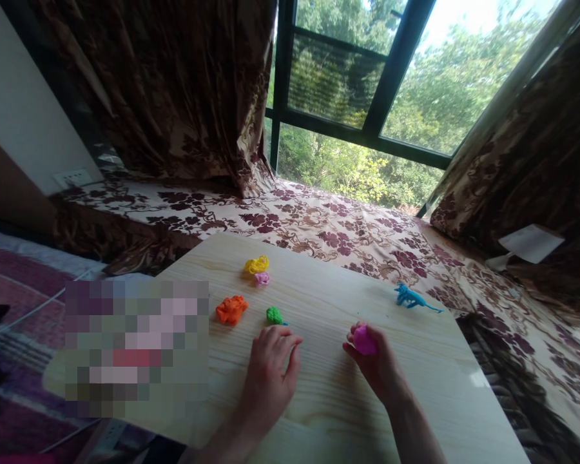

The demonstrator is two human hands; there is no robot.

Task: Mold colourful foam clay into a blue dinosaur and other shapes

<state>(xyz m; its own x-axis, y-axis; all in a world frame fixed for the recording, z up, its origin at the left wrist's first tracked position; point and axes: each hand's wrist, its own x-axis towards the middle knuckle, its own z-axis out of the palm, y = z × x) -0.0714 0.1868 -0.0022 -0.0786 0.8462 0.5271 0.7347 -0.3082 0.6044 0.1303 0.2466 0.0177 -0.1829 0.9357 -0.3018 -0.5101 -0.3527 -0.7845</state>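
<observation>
My right hand (pixel 374 367) is closed around a bright pink lump of modelling clay (pixel 365 340), held just above the wooden table. Over the table's middle, my left hand (pixel 272 364) lies palm down, thumb apart from the fingers, with nothing visible in it. Just beyond its fingertips sits a green clay lump (pixel 273 314), with a small blue bit (pixel 284 323) beside it. An orange clay lump (pixel 231 310) rests further left. Behind these are a yellow clay bundle (pixel 256 265) and a small light pink lump (pixel 262 278). A blue clay animal-like figure with a long tail (pixel 412 298) lies at the far right.
The light wooden table (pixel 328 303) stands against a ledge with flowered cloth (pixel 319 225) under a window. A blurred-out patch (pixel 140 348) covers the table's left part. A white object (pixel 531 243) sits on the ledge at right. Patterned curtains (pixel 174 90) hang on both sides.
</observation>
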